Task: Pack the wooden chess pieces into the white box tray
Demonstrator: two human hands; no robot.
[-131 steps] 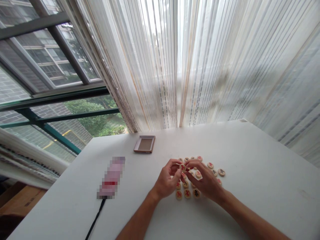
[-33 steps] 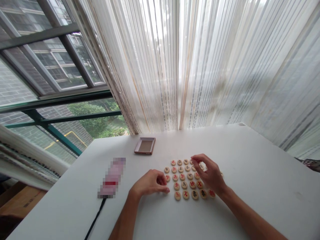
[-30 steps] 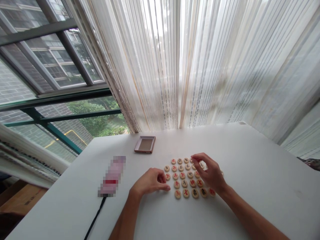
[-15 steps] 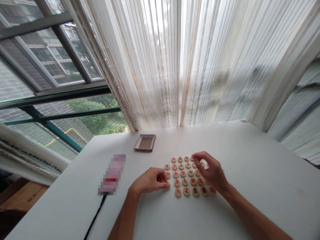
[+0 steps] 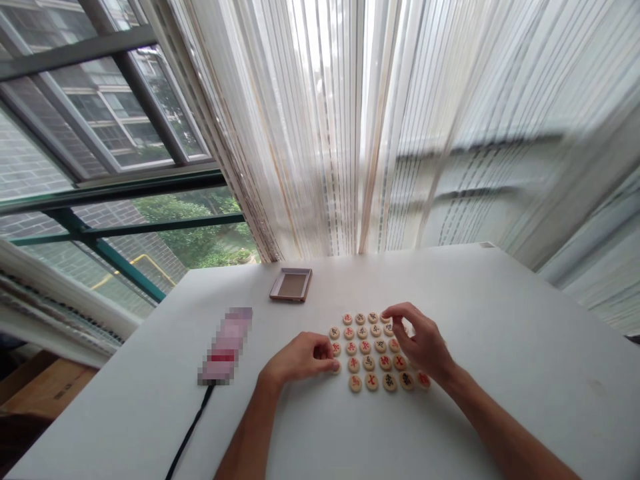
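Round wooden xiangqi pieces [image 5: 369,363] with red and black characters lie flat in several rows on the white table. At the left edge of the rows, my left hand [image 5: 303,359] has its thumb and fingers closed at a piece [image 5: 337,369], partly covered by the fingertips. My right hand [image 5: 419,337] arches over the right side of the rows. Its index finger and thumb are bent together at a piece [image 5: 385,319] at the right of the far row. Some pieces beneath my right hand are hidden.
A shallow open box [image 5: 291,285] lies behind the pieces, to the left. Left of my left hand is a blurred pink object [image 5: 225,347] with a black cable [image 5: 193,420]. Striped curtains [image 5: 320,133] hang beyond the table [image 5: 320,440]; a cardboard box [image 5: 47,393] sits at lower left.
The view has shifted slightly. Both hands stay at the same pieces, and my left thumb has lifted a little, showing more of the piece under it. The rows look unchanged.
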